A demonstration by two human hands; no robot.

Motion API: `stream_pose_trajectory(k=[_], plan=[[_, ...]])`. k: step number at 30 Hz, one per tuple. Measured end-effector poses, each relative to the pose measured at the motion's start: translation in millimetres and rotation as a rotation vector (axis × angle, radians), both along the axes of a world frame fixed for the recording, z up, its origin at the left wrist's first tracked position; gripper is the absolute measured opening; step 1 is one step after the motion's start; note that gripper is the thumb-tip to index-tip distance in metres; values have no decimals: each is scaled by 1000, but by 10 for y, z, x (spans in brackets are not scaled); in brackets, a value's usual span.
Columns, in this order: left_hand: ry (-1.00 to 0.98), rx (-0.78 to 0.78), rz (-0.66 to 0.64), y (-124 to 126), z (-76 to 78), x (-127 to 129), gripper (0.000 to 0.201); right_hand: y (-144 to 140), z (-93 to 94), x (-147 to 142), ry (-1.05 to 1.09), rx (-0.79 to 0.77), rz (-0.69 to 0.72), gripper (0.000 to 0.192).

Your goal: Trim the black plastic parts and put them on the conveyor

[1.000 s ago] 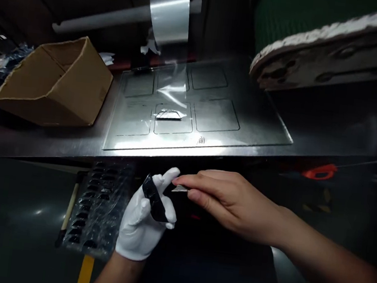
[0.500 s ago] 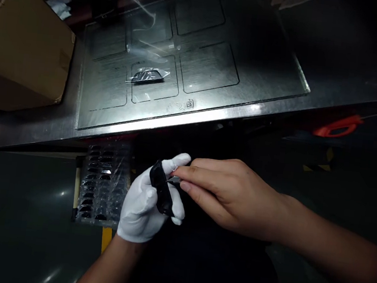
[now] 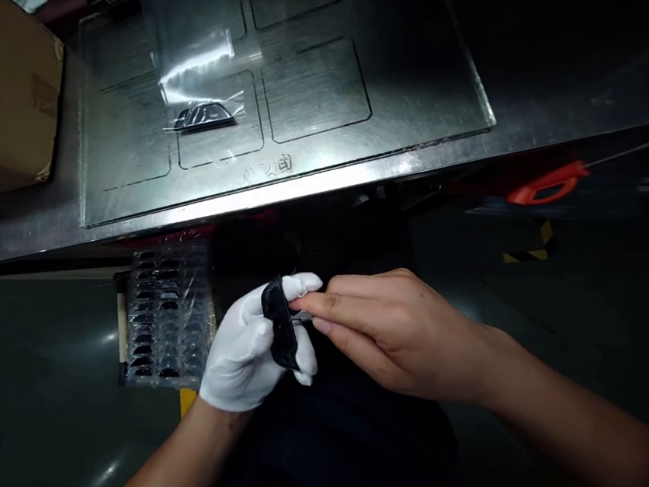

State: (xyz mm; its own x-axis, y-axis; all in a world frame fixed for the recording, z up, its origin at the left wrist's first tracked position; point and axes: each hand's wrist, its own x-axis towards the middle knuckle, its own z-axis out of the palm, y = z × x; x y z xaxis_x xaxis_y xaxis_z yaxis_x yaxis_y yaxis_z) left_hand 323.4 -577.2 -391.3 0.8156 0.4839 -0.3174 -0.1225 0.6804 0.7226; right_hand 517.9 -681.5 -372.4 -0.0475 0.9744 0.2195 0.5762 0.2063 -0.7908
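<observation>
My left hand (image 3: 247, 356), in a white glove, grips a small black curved part (image 3: 280, 331) below the bench edge. My bare right hand (image 3: 393, 333) pinches a thin metal blade (image 3: 302, 316) whose tip touches the part's upper edge. A clear blister tray (image 3: 167, 318) with several dark parts in its pockets lies just left of my gloved hand. On the metal plate (image 3: 324, 142) above, another dark part (image 3: 203, 116) sits under clear film (image 3: 190, 56) inside one engraved square.
A brown cardboard box (image 3: 7, 98) stands at the left on the steel bench. A red-handled object (image 3: 545, 184) hangs below the bench edge at the right. Yellow and black floor tape (image 3: 528, 249) shows beneath it. The floor around is dark.
The view has tipped down and to the right, so the plate and box slid up and left. My hands stay together, the blade still against the black part.
</observation>
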Motion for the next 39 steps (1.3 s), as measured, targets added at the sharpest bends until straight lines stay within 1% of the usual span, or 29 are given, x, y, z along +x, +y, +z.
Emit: stream_pose_trajectory(k=[6, 10, 14, 16, 18, 20, 22, 25, 30, 34, 39], plan=[[-1, -1, 12, -49, 3, 23, 39, -44, -11, 18, 7, 5, 4, 35], [-12, -64, -3, -38, 8, 11, 36, -64, -12, -20, 15, -20, 42, 35], [-33, -82, -4, -9, 0, 3, 35, -67, -10, -55, 110, -14, 52, 34], [-40, -50, 10, -2, -3, 9, 36, -68, 10, -31, 190, 5, 10, 33], [-37, -3, 23, -1, 2, 17, 38, -71, 49, 25, 240, -15, -89, 34], [-22, 30, 11, -7, 15, 21, 40, -72, 99, 96, 234, -51, -193, 35], [-10, 36, -13, -20, 32, 17, 41, -65, 153, 157, 175, -43, -214, 37], [9, 28, -32, -45, 51, -2, 41, -32, 231, 195, 0, 9, -161, 34], [94, 18, -71, -71, 59, -30, 48, 51, 347, 176, -303, -25, -109, 32], [151, 32, -74, -74, 90, -30, 46, 80, 391, 172, -423, -39, -79, 32], [257, 81, -77, -69, 157, -1, 45, 81, 367, 162, -520, -61, -88, 33]])
